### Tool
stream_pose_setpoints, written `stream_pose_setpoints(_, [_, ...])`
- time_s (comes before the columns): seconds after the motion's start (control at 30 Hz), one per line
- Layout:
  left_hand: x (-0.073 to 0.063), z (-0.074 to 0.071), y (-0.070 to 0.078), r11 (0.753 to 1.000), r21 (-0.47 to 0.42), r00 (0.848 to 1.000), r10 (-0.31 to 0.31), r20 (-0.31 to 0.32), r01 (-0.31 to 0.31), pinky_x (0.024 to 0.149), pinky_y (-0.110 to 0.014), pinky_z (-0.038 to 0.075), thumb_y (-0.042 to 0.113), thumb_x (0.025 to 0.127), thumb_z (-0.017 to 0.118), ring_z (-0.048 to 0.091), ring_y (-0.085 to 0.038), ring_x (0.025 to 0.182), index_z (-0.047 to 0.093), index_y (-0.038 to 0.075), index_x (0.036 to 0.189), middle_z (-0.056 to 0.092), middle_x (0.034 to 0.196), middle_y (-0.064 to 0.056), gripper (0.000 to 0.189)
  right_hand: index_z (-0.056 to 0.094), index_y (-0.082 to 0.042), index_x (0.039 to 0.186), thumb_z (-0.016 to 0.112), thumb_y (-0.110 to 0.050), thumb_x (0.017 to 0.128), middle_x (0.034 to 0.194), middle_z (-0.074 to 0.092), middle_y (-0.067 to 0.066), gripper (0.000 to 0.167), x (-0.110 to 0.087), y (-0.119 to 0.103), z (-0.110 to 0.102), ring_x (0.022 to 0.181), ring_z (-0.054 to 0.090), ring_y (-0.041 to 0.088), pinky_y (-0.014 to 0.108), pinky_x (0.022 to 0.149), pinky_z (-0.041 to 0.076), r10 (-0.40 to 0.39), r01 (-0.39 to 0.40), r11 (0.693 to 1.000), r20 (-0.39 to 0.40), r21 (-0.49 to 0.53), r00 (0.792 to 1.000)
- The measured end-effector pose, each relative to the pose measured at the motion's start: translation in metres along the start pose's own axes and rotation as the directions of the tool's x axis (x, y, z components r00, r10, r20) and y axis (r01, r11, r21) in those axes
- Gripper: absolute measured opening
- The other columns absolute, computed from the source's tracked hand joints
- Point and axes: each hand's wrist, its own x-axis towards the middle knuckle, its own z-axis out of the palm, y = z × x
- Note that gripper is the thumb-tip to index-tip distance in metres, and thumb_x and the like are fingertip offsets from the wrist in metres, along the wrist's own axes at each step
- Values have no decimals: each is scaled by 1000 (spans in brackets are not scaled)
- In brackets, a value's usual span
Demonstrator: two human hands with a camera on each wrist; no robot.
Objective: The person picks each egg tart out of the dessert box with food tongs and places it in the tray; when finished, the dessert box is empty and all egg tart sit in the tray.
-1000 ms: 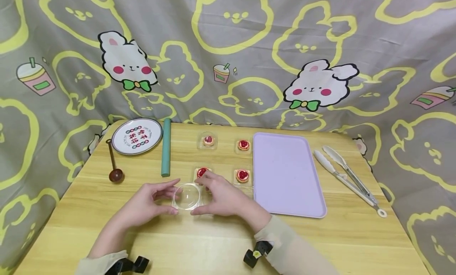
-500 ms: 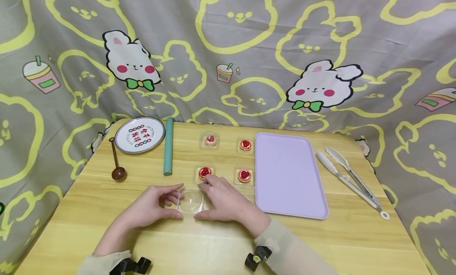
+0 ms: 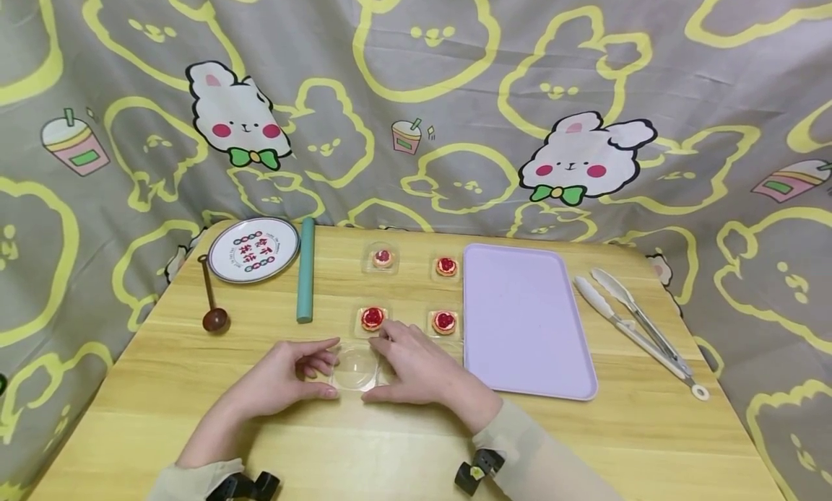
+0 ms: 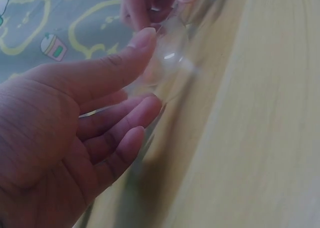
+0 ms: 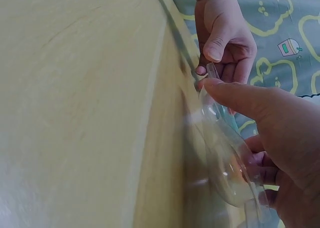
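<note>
A clear plastic box part [image 3: 355,367] with a round bulge is held between both hands over the front middle of the table. My left hand [image 3: 286,375] holds its left side, thumb at the near corner and index finger at the far one. My right hand [image 3: 419,367] grips the right side between thumb and fingers. In the right wrist view, the clear plastic [image 5: 227,163] stands on edge by the right thumb and fingers. Just beyond the right fingertips sits a small red-topped tart [image 3: 373,318] in a clear tray; another tart [image 3: 445,322] lies to its right.
Two more tarts in clear trays, one [image 3: 383,258] and another [image 3: 446,266], lie farther back. A lilac tray [image 3: 529,320] and tongs [image 3: 640,328] are at right. A green rod [image 3: 305,270], a plate [image 3: 253,250] and a brown ladle [image 3: 214,317] are at left.
Both hands have shifted slightly right and nearer with the clear plastic part, which looks a little lower now. The tarts, tray and utensils stay in place.
</note>
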Motion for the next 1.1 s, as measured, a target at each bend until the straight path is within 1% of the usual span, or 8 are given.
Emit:
stream_pose_setpoints(0.2, [-1,-6,1,998,43,998,-32,-53,34,89,-32,61,35,81,93,73,-18,101,57,-5,148,76,118,-1,86,67,-5,139,85,-65,80,115,57,-3,86,-3,5,-11,90,51,9,25,81,49,-7,8,997,-23,73,1000])
stream_pose_setpoints(0.33, [2,-14,5,996,93,992,-3,-123,14,92,-36,61,34,84,91,73,-20,103,60,-3,145,76,119,-3,78,66,-4,142,85,-62,82,111,59,1,85,-4,15,-21,85,51,10,25,75,49,1,5,991,-45,133,999])
stream_pose_setpoints(0.47, [9,-20,12,991,131,983,21,-183,4,98,-44,59,34,86,90,72,-21,109,63,1,144,76,123,-4,71,65,-1,142,86,-55,85,116,61,6,81,-6,29,-32,92,57,17,30,80,51,31,-17,977,-64,213,997])
stream_pose_setpoints(0.57, [17,-24,18,992,123,979,27,-203,-2,101,-49,57,32,88,89,71,-25,113,64,2,143,74,127,-7,68,64,-1,142,86,-51,87,119,61,9,78,-8,40,-41,94,60,24,34,80,53,66,-44,960,-71,276,995])
stream_pose_setpoints(0.8, [48,-28,21,999,27,965,30,-262,-24,104,-50,55,20,90,88,67,-34,121,62,1,143,69,134,-19,62,64,3,140,86,-36,91,125,65,15,67,-8,70,-55,101,66,31,43,86,58,131,-71,918,-131,390,983])
stream_pose_setpoints(0.87, [60,-29,19,1000,-1,962,23,-271,-24,105,-49,54,18,89,88,65,-35,124,60,1,143,67,135,-21,63,65,4,138,86,-33,91,122,67,18,63,-6,79,-56,99,66,30,45,82,59,151,-78,909,-150,409,977])
stream_pose_setpoints(1.0, [85,-31,14,998,-55,965,-7,-263,-8,111,-52,49,15,88,88,59,-38,131,52,-2,150,61,142,-25,73,66,4,136,87,-26,90,118,70,19,58,2,92,-57,99,68,30,44,81,59,183,-91,896,-175,436,967])
stream_pose_setpoints(1.1, [103,-32,12,997,-71,968,-39,-248,23,115,-51,46,14,88,88,55,-39,136,46,-4,154,56,148,-25,80,66,5,135,87,-21,90,118,70,20,56,12,100,-57,100,69,31,43,83,60,209,-101,870,-175,482,962])
